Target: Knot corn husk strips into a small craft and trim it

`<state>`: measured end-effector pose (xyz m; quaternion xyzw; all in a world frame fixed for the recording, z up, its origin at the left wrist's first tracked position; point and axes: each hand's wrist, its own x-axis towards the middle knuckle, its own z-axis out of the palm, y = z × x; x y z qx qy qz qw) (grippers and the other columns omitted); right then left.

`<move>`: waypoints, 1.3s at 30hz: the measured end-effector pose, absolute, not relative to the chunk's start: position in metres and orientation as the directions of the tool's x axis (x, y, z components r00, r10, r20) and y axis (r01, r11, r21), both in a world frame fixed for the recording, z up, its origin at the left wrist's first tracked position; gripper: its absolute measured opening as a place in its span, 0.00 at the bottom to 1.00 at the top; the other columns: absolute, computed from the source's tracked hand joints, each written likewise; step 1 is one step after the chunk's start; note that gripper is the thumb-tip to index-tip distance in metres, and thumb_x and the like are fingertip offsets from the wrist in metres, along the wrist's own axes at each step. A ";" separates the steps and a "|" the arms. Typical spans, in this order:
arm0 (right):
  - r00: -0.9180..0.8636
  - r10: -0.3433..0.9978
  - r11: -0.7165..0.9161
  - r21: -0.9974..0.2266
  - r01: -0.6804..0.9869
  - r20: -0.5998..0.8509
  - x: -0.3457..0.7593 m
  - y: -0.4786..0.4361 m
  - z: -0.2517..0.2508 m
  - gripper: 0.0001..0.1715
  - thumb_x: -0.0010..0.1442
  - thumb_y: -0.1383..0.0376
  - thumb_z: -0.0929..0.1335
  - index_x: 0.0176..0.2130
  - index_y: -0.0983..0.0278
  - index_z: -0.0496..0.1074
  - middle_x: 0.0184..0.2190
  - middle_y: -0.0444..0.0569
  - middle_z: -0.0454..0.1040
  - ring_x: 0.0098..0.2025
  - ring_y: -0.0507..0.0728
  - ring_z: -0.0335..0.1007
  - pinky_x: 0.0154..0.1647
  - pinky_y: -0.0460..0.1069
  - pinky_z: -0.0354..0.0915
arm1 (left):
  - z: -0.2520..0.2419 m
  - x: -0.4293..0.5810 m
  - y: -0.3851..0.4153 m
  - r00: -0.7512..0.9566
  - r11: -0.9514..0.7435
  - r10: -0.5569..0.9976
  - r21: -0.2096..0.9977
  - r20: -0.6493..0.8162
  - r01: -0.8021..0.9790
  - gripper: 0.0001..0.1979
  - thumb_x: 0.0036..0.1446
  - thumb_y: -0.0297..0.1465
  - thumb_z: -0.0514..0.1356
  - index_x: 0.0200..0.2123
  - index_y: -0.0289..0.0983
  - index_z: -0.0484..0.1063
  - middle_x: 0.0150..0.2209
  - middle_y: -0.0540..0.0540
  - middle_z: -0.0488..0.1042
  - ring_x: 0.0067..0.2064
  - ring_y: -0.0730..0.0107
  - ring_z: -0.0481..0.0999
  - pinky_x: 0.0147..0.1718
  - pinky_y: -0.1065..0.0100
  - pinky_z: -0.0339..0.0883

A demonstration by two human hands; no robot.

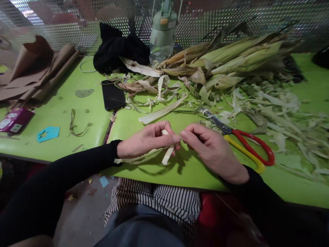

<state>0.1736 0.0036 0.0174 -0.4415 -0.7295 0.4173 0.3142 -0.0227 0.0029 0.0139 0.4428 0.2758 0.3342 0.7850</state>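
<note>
Strips of pale corn husk are pinched between the thumb and fingers of my left hand; a longer greenish piece trails from it toward the black cuff. Close beside it, with the fingertips almost meeting, is my right hand. Its thumb and forefinger are pressed together, and whatever lies between them is too small to make out. Both hands are just above the front of the green table. Scissors with one red and one yellow handle lie behind and right of my right hand.
Whole corn husks are heaped at the back, with shredded strips spread on the right. A flat husk piece, a black phone, a bottle, black cloth, brown paper and a purple box lie around.
</note>
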 end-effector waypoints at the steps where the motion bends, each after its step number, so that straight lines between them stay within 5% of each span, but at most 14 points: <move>1: -0.415 0.905 0.263 -0.887 0.380 0.091 0.173 0.003 0.018 0.18 0.67 0.58 0.65 0.26 0.61 0.65 0.21 0.40 0.61 0.24 0.50 0.55 0.24 0.47 0.55 | 0.014 -0.023 0.003 0.628 0.387 0.764 0.882 -0.144 -0.268 0.13 0.59 0.34 0.66 0.31 0.34 0.65 0.27 0.50 0.77 0.28 0.78 0.76 0.30 0.74 0.68; 11: -0.427 0.863 0.458 -0.774 0.437 0.270 0.172 -0.001 0.011 0.15 0.66 0.65 0.66 0.26 0.62 0.64 0.19 0.36 0.58 0.20 0.47 0.52 0.21 0.45 0.51 | 0.008 -0.024 0.006 0.566 0.424 0.784 0.886 -0.255 -0.187 0.09 0.53 0.22 0.65 0.29 0.34 0.66 0.25 0.52 0.77 0.25 0.82 0.74 0.27 0.78 0.64; 17: -0.508 0.658 0.750 -0.429 0.503 0.556 0.170 -0.006 0.005 0.15 0.68 0.68 0.64 0.28 0.63 0.67 0.21 0.39 0.63 0.23 0.48 0.57 0.24 0.46 0.55 | 0.014 -0.027 0.006 0.609 0.530 0.707 0.840 -0.360 -0.120 0.06 0.54 0.22 0.62 0.30 0.34 0.67 0.28 0.51 0.77 0.28 0.80 0.75 0.30 0.76 0.66; 23: -0.624 0.428 0.878 -0.135 0.460 0.653 0.172 -0.009 0.001 0.15 0.69 0.69 0.64 0.29 0.64 0.69 0.22 0.46 0.71 0.25 0.52 0.62 0.28 0.48 0.60 | 0.022 -0.033 0.005 0.678 0.620 0.568 0.784 -0.467 0.021 0.06 0.57 0.22 0.61 0.39 0.33 0.73 0.29 0.51 0.78 0.29 0.81 0.75 0.33 0.76 0.67; 29: -0.600 0.400 0.889 -0.133 0.439 0.693 0.173 -0.012 0.006 0.13 0.69 0.68 0.64 0.30 0.62 0.68 0.22 0.45 0.73 0.26 0.51 0.63 0.29 0.47 0.62 | 0.023 -0.034 0.003 0.713 0.645 0.516 0.763 -0.476 0.044 0.03 0.59 0.22 0.60 0.37 0.33 0.72 0.29 0.51 0.78 0.30 0.81 0.76 0.33 0.77 0.67; 39: -0.604 0.553 0.828 -0.295 0.476 0.574 0.172 -0.003 0.011 0.16 0.69 0.66 0.64 0.28 0.62 0.69 0.20 0.42 0.69 0.24 0.50 0.61 0.26 0.48 0.57 | 0.018 -0.031 0.003 0.651 0.586 0.648 0.805 -0.395 -0.095 0.02 0.56 0.22 0.62 0.34 0.33 0.72 0.28 0.50 0.78 0.28 0.80 0.75 0.33 0.75 0.68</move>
